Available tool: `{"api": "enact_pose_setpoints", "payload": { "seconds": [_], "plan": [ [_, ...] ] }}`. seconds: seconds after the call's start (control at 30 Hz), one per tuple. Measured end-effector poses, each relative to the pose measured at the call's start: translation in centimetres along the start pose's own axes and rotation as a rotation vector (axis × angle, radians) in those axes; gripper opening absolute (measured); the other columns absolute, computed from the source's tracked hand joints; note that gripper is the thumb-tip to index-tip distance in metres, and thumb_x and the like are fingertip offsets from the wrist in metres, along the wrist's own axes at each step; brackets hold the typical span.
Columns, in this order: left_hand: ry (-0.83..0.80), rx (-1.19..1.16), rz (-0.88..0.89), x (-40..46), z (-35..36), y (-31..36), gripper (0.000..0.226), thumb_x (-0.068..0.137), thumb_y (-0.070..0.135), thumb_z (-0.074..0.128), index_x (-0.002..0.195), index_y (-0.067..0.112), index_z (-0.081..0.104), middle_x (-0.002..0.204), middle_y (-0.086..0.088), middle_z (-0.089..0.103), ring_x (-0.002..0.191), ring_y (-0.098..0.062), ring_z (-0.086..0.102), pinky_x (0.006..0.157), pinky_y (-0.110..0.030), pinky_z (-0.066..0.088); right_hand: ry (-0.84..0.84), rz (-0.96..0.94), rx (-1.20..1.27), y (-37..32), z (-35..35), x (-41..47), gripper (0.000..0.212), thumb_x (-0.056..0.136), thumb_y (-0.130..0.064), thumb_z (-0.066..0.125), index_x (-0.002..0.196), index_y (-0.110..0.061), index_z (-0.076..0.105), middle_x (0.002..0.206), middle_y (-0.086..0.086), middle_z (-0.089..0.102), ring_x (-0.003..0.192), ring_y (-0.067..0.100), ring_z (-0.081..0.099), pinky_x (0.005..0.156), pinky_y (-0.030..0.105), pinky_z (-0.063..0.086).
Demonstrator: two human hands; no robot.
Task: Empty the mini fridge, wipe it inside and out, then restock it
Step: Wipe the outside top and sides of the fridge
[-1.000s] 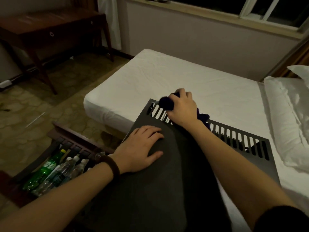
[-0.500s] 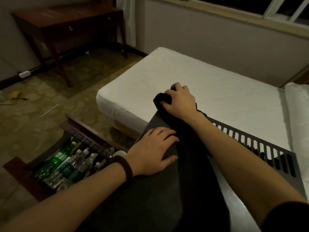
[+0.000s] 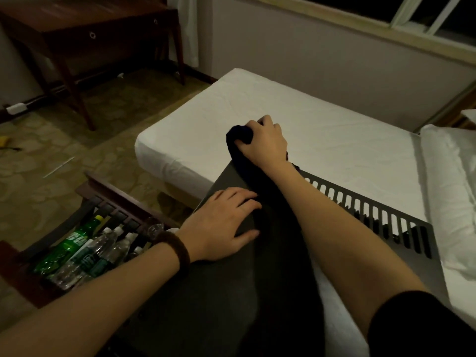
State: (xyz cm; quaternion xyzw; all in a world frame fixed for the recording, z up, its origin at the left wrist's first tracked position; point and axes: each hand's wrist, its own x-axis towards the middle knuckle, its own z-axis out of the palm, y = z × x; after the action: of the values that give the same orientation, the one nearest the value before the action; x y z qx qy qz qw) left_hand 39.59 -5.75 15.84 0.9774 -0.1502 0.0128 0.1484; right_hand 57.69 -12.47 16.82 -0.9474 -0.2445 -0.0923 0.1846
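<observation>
Dark cloth (image 3: 238, 140) bunched in my right hand (image 3: 266, 143), fingers curled round it at the mini fridge (image 3: 206, 292) top's far corner; left hand (image 3: 222, 222) lies flat nearer me, so I'd judge unwiped surface lies toward me.

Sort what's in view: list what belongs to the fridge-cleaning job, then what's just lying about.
Belongs to the job:
- mini fridge, left hand flat on top
- dark cloth, gripped by right hand at the far corner
- bottles taken out, lying in the wooden rack

Just lying about:
- bed
- pillow
- wooden desk
</observation>
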Motion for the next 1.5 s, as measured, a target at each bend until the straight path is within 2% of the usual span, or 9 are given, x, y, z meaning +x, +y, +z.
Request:
{"api": "enact_pose_setpoints", "payload": {
  "seconds": [0.1,0.27,0.4,0.63,0.83,1.03,1.13,1.33,1.5],
  "plan": [
    [0.011,0.020,0.004,0.0,0.1,0.0,0.057,0.090,0.050,0.043,0.141,0.027,0.031,0.149,0.006,0.024,0.137,-0.009,0.015,0.112,-0.026,0.010,-0.021,0.058,0.012,-0.3,0.0,-0.1,0.043,0.086,-0.044,0.054,0.119,-0.018,0.053,0.122,0.010,0.044,0.107,0.034,0.044,0.071,0.037,0.038],
    [0.061,-0.044,-0.007,-0.2,-0.1,0.2,0.060,0.087,0.051,0.050,0.138,0.024,0.035,0.146,0.002,0.030,0.135,-0.011,0.024,0.109,-0.024,0.014,-0.053,-0.094,-0.081,-0.1,-1.2,-3.5,0.042,0.083,-0.044,0.057,0.117,-0.020,0.055,0.116,0.007,0.048,0.104,0.030,0.046,0.073,0.036,0.041],
    [0.191,-0.061,-0.051,-0.7,-0.2,0.2,0.050,0.081,0.048,0.060,0.119,0.018,0.049,0.126,-0.002,0.044,0.111,-0.012,0.040,0.096,-0.023,0.033,-0.121,-0.067,-0.052,-0.3,-2.7,-5.9,0.042,0.081,-0.043,0.059,0.117,-0.022,0.056,0.113,0.007,0.051,0.102,0.031,0.049,0.074,0.036,0.041],
    [0.287,-0.003,-0.114,-1.2,-0.8,0.8,0.068,0.071,0.064,0.038,0.105,0.007,0.051,0.107,-0.013,0.051,0.093,-0.022,0.048,0.079,-0.028,0.035,-0.172,-0.079,-0.098,-0.5,-6.1,-13.6,0.040,0.079,-0.039,0.062,0.114,-0.022,0.056,0.113,0.007,0.048,0.106,0.030,0.047,0.074,0.038,0.042],
    [0.166,0.025,-0.045,-1.1,-1.3,1.5,0.056,0.072,0.045,0.072,0.110,0.010,0.051,0.108,-0.007,0.051,0.090,-0.012,0.040,0.072,-0.022,0.028,-0.199,-0.107,-0.112,-0.1,-9.5,-23.4,0.040,0.080,-0.047,0.060,0.114,-0.028,0.052,0.108,0.000,0.043,0.098,0.022,0.044,0.067,0.032,0.041],
    [0.158,0.208,0.108,-1.3,-0.8,0.9,0.061,0.076,0.070,0.044,0.095,0.014,0.059,0.093,-0.005,0.057,0.079,-0.012,0.043,0.056,-0.015,0.028,-0.216,-0.099,-0.160,-1.0,-10.7,-27.3,0.043,0.080,-0.050,0.059,0.115,-0.027,0.050,0.111,0.000,0.041,0.099,0.022,0.044,0.064,0.030,0.036],
    [0.148,0.205,0.089,-1.2,-0.5,0.9,0.045,0.083,0.060,0.045,0.097,0.018,0.053,0.097,0.000,0.051,0.087,-0.012,0.044,0.071,-0.024,0.042,-0.275,-0.124,-0.152,-2.4,-11.2,-29.5,0.049,0.078,-0.052,0.060,0.118,-0.027,0.047,0.112,0.000,0.039,0.100,0.023,0.041,0.068,0.032,0.041],
    [0.188,-0.118,0.029,-2.2,-1.2,-0.5,0.018,0.088,0.035,0.057,0.095,0.018,0.058,0.094,0.000,0.057,0.087,-0.013,0.051,0.077,-0.029,0.046,-0.397,-0.212,-0.083,-7.4,-10.0,-31.4,0.060,0.074,-0.048,0.067,0.126,-0.029,0.044,0.127,0.000,0.034,0.114,0.023,0.032,0.087,0.039,0.041],
    [0.190,-0.594,-0.099,-5.6,-4.3,-4.2,0.010,0.093,0.023,0.052,0.093,0.016,0.059,0.091,0.003,0.061,0.088,-0.013,0.056,0.080,-0.027,0.042,-0.209,-0.134,0.006,-12.2,-6.7,-29.3,0.057,0.078,-0.046,0.063,0.129,-0.033,0.041,0.130,-0.005,0.036,0.118,0.020,0.036,0.090,0.038,0.044]
  ]
}}
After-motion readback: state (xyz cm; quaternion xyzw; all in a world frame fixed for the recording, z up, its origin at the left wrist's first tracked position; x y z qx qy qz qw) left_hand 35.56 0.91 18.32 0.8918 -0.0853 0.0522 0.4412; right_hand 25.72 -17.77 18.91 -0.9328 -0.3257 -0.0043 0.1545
